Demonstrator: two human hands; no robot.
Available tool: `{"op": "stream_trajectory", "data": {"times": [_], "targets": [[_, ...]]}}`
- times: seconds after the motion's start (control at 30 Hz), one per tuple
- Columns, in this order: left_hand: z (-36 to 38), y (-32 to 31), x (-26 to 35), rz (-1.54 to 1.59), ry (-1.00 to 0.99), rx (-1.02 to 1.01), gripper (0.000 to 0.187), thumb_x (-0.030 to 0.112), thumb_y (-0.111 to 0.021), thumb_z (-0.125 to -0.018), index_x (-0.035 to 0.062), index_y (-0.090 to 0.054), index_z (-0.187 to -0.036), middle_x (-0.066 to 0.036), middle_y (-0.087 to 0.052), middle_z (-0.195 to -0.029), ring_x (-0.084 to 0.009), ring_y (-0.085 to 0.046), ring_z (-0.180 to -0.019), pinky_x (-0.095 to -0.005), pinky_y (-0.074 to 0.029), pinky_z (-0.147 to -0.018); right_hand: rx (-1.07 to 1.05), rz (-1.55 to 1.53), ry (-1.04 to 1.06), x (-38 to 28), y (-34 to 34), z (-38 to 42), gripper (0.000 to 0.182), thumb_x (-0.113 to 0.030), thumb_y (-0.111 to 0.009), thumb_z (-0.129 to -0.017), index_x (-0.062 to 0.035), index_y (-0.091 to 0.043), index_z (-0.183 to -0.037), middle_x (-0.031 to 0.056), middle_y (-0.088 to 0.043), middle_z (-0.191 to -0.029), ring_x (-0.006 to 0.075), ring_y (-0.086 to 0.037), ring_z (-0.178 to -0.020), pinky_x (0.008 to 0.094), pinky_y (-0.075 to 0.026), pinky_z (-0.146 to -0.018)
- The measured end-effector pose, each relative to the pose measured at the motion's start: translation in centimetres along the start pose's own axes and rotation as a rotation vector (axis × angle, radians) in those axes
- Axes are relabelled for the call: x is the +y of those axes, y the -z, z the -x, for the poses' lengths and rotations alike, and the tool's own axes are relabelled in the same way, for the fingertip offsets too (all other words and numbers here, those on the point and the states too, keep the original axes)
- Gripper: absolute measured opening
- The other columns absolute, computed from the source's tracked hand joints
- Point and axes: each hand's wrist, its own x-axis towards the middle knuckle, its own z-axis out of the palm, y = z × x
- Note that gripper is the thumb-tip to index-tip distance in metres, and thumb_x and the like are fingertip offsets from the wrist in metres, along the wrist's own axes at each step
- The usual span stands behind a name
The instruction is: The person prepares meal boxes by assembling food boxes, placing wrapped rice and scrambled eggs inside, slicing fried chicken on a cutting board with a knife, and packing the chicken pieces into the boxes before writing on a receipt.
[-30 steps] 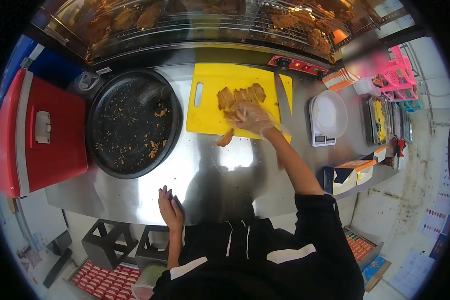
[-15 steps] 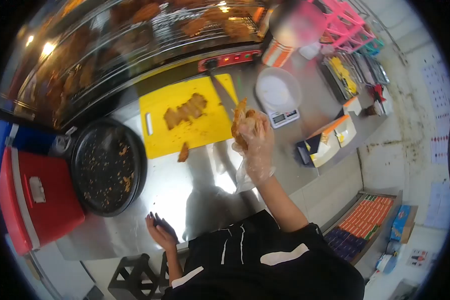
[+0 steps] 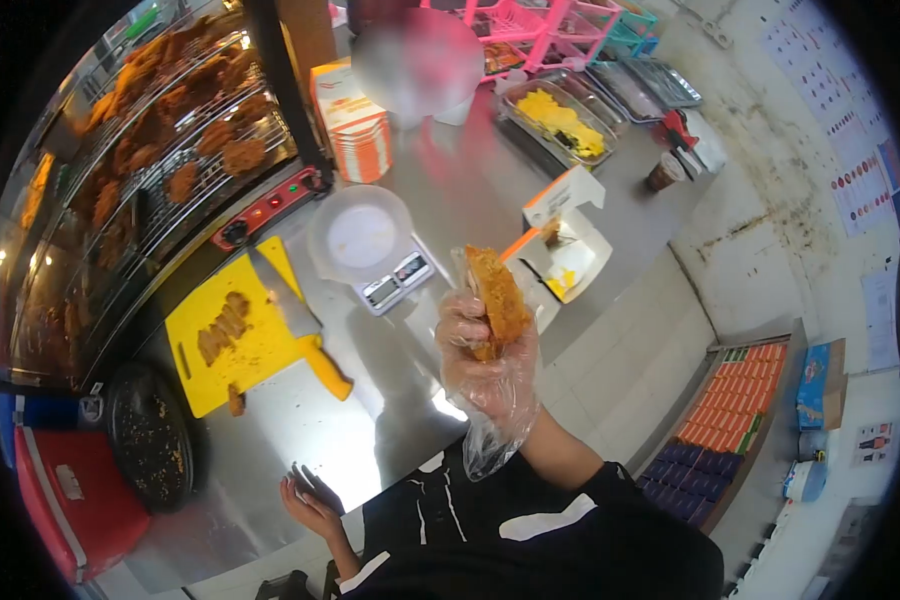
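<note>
Gripping a stack of golden-brown fried cutlet pieces, the right hand in its loose clear plastic glove is closed around them, raised above the steel counter.

The pieces stand roughly upright, in front of the open orange-and-white cardboard box and near the white digital scale with its round bowl. The bare left hand rests open at the counter's near edge, holding nothing. More sliced cutlet lies on the yellow plastic cutting board beside a yellow-handled cleaver.
</note>
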Motion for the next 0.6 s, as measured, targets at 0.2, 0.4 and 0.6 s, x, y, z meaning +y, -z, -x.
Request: {"op": "stream_trajectory", "data": {"times": [0.2, 0.4, 0.6], "targets": [[2.0, -1.7, 2.9, 0.019, 0.005, -0.028, 0.036, 0.023, -0.033, -0.093, -0.0053, -0.05, -0.108, -0.022, -0.047, -0.121, -0.037, -0.043, -0.114, -0.0436, -0.031, -0.096, -0.095, -0.333, -0.107, -3.5, -0.8, 1.6, 0.039, -0.031, -0.055, -0.084, -0.0078, -0.046, -0.113, 0.0063, -0.046, -0.094, 0.0125, -0.05, -0.081, 0.0195, -0.046, -0.044], [2.0, -2.1, 4.0, -0.081, 0.018, -0.035, 0.038, 0.026, -0.032, -0.093, -0.0018, -0.052, -0.108, -0.018, -0.05, -0.118, -0.0343, -0.045, -0.111, -0.043, -0.032, -0.094, 0.009, -0.419, -0.028, -4.9, -0.9, 2.3, 0.039, -0.028, -0.058, -0.082, -0.0133, -0.049, -0.117, 0.0069, -0.046, -0.095, 0.013, -0.051, -0.083, 0.0206, -0.047, -0.046], [2.0, -2.1, 4.0, -0.137, 0.043, -0.041, 0.04, 0.03, -0.031, -0.093, 0.0008, -0.053, -0.108, -0.017, -0.051, -0.118, -0.0336, -0.046, -0.11, -0.0431, -0.032, -0.094, -0.069, 0.051, 0.142, -11.5, -0.6, 3.8, 0.046, -0.029, -0.058, -0.082, -0.0076, -0.044, -0.121, 0.0084, -0.046, -0.1, 0.0136, -0.051, -0.085, 0.0222, -0.048, -0.048]]}}
